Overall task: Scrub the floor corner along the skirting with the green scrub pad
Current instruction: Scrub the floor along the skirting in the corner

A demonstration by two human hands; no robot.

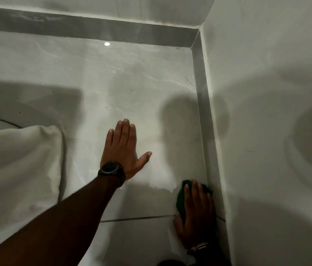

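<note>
My right hand (196,214) lies flat on the green scrub pad (181,200), pressing it on the pale marble floor tile right beside the grey skirting (203,104) on the right wall. Most of the pad is hidden under my palm and fingers; its dark green edge shows at the left and at the fingertips. My left hand (123,148), with a black watch on the wrist, rests flat on the floor with fingers together and thumb out, holding nothing, about a hand's width left of the pad. The floor corner (194,45) sits far ahead.
A white cloth or bedding (17,160) hangs down at the left, over the floor. A grey skirting strip (93,27) runs along the back wall. A dark grout line (137,218) crosses the floor between my arms. White walls close in at the right and the back.
</note>
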